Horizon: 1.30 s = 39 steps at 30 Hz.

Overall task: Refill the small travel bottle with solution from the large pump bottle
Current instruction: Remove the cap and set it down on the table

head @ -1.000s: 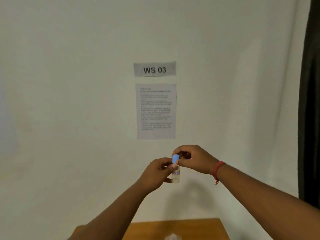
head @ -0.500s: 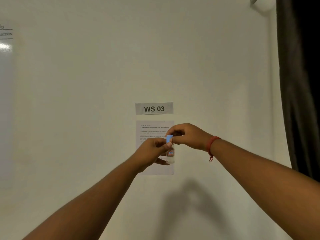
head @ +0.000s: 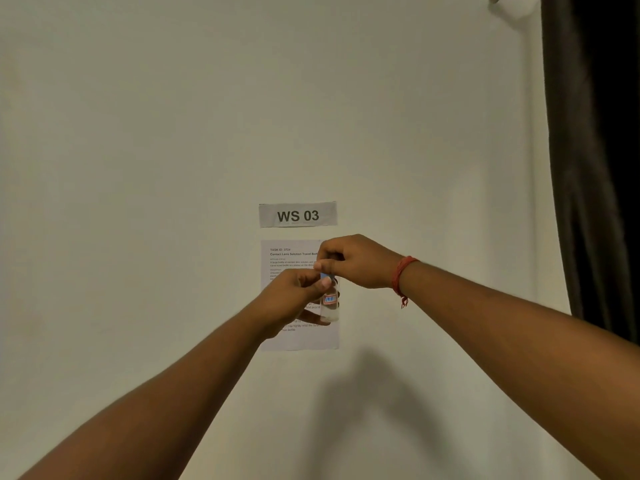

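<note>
Before the wall sheet, the left hand is gripping the small travel bottle upright while the right hand is pinching its blue cap.

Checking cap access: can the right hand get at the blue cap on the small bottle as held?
Probably yes. The right hand already pinches the blue cap from above, while the left hand holds the small bottle lower down, leaving the top free.

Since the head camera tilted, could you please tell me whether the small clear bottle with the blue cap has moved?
Yes: the bottle rose, from below the printed wall sheet to in front of it.
</note>
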Motion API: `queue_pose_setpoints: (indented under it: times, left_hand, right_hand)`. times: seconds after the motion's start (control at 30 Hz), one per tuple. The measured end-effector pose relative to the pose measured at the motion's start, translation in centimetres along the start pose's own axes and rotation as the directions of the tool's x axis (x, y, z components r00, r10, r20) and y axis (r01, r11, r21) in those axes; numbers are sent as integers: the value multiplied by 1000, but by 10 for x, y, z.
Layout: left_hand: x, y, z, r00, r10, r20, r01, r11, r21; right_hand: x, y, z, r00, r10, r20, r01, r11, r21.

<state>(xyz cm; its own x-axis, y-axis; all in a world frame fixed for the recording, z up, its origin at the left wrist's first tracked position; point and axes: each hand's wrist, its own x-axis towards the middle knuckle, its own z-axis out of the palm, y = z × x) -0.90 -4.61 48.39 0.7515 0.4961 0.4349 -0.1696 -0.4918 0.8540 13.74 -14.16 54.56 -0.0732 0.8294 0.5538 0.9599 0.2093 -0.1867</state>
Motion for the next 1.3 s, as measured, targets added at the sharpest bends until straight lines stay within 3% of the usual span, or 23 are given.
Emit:
queue_pose_setpoints:
  times: [0.5, 0.87, 1.17, 1.3]
  left_hand:
    - [15, -3, -5, 999, 22, -42, -22, 1000, 9]
    - [24, -9, -12, 998, 15, -53, -13, 999, 37]
    - [22, -17, -19, 998, -2, -56, 3, 1000, 23]
    - [23, -17, -19, 998, 1, -59, 0, 1000, 19]
  right_hand:
    - [17, 9, -10, 993, -44, 108, 48, 998, -36]
    - [29, 15, -6, 1000, -21, 20, 22, 999, -36]
    - [31, 15, -4, 992, -44, 117, 44, 999, 2]
    - [35, 14, 2, 999, -32, 35, 33, 999, -21]
